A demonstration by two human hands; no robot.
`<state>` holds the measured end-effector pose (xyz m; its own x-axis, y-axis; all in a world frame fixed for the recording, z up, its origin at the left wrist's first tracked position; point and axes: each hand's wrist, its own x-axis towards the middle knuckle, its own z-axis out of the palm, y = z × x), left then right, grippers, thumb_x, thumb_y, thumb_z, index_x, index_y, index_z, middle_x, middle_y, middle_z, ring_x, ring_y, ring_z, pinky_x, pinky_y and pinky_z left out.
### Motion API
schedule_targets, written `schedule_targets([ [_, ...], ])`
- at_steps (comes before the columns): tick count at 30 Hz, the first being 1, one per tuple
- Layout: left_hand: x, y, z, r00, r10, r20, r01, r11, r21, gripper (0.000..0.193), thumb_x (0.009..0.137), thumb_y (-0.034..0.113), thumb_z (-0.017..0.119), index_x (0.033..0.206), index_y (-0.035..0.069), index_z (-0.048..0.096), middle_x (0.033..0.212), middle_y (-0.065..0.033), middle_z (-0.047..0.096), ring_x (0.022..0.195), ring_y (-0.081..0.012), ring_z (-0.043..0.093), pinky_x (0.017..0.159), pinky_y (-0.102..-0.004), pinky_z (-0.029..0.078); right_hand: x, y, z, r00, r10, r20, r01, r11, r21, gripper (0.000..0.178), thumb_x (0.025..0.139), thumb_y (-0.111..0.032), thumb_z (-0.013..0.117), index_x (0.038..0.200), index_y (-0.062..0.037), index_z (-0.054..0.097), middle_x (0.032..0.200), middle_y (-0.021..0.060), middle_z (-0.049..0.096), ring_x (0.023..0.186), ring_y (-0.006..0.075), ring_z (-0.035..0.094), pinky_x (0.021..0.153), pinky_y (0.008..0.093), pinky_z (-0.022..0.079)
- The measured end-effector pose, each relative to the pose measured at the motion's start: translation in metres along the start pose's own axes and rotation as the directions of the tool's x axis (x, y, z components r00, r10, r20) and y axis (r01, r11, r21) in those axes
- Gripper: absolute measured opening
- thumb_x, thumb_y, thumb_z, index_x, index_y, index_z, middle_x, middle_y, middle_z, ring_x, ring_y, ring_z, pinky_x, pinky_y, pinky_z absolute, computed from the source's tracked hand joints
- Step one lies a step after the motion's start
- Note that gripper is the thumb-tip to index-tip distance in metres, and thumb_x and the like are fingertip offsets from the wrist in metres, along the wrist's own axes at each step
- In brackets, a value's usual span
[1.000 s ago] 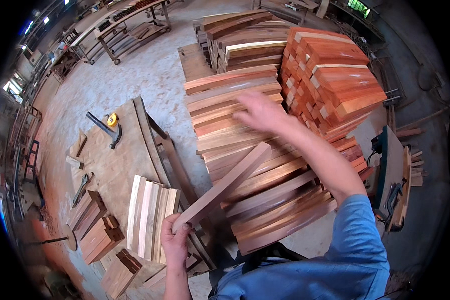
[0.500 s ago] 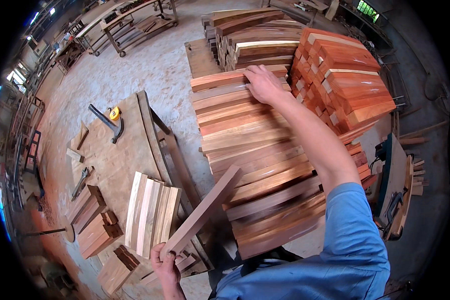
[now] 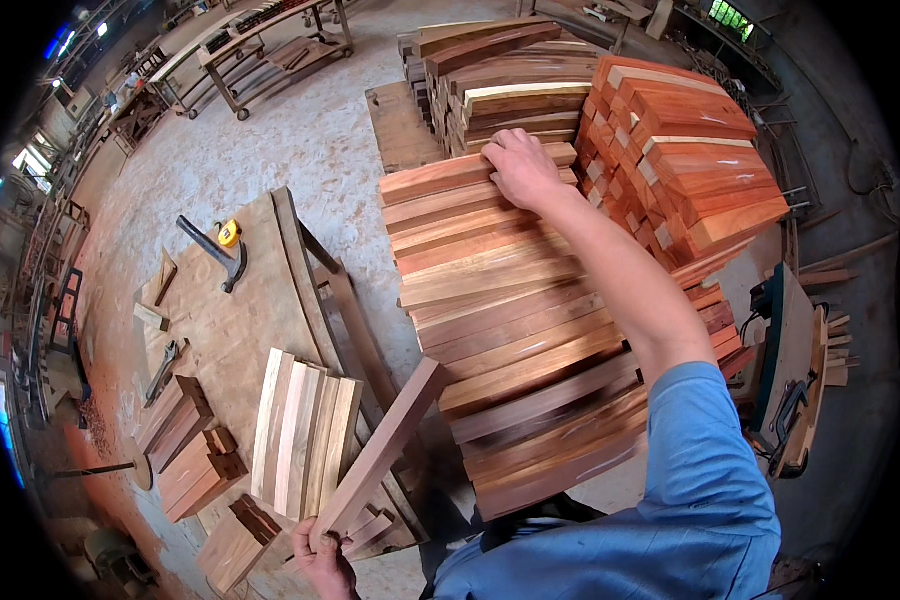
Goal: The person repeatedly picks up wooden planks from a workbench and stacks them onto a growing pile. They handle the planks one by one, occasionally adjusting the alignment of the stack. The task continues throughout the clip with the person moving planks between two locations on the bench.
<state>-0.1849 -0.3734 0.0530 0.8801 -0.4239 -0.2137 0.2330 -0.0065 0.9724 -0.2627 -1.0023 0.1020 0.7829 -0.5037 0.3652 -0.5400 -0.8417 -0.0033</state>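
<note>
A plank (image 3: 380, 455) was held by its near end in the left hand (image 3: 325, 562), to the left of the nearest part of a pile of wooden strips (image 3: 510, 310). The hand was closed about that end, with its thumb pressed to the plank. The rest of the plank was slanted away from the fingers toward the pile, and its far end was seen right beside the pile's left edge; whether the two were touching could not be told. The right hand (image 3: 522, 170) was set on the far side of the pile, with its fingers bent over the farthest strip (image 3: 430, 180). That strip was partly covered by the fingers, and a long part of it was left bare to their left. The thumb was hidden, so whether the strip was gripped or only touched could not be told.

To the left of the pile, a hammer (image 3: 208, 247) and a yellow tape measure (image 3: 230, 233) were laid together on a surface (image 3: 240, 320). A row of pale strips (image 3: 300, 430) was placed on the side nearer the pile, with reddish blocks (image 3: 198, 478) farther from it. Behind the pile, brown wood (image 3: 515, 85) was stacked; to its far right, orange-red wood (image 3: 695, 165) was stacked.
</note>
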Motion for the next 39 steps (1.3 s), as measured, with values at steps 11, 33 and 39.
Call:
schedule_targets([
  [11,-0.011,0.008,-0.008,0.999,0.019,-0.029,-0.019,1.000,0.014,0.048,0.087,0.028,0.076,0.121,0.003,0.052,0.100,-0.0071,0.063,0.079,-0.0157,0.059,0.067,-0.0294,0.049,-0.008,-0.002,-0.014,0.996,-0.038,0.081,0.030,0.995,0.094,0.019,0.085,-0.009,0.064,0.103,-0.0050,0.060,0.108,0.0136,0.064,0.111,0.0336,0.056,0.094,0.0456,0.045],
  [33,-0.017,-0.001,-0.028,0.995,0.036,-0.092,-0.039,0.999,-0.027,0.050,0.086,0.032,0.078,0.121,0.005,0.054,0.097,-0.0059,0.064,0.080,-0.0149,0.061,0.065,-0.0277,0.049,-0.090,-0.015,-0.010,0.905,-0.152,0.398,-0.001,0.934,0.358,0.025,0.088,-0.017,0.059,0.108,-0.0014,0.059,0.106,0.0222,0.065,0.103,0.0422,0.061,0.089,0.0501,0.049],
  [39,-0.021,0.006,-0.026,0.996,0.031,-0.079,-0.035,0.998,-0.043,0.050,0.087,0.031,0.077,0.122,0.004,0.053,0.102,-0.0083,0.064,0.083,-0.0167,0.062,0.067,-0.0291,0.050,-0.080,-0.025,-0.038,0.945,-0.032,0.325,-0.134,0.869,0.477,0.033,0.093,-0.024,0.059,0.116,-0.0001,0.057,0.109,0.0233,0.065,0.104,0.0421,0.061,0.091,0.0476,0.049],
])
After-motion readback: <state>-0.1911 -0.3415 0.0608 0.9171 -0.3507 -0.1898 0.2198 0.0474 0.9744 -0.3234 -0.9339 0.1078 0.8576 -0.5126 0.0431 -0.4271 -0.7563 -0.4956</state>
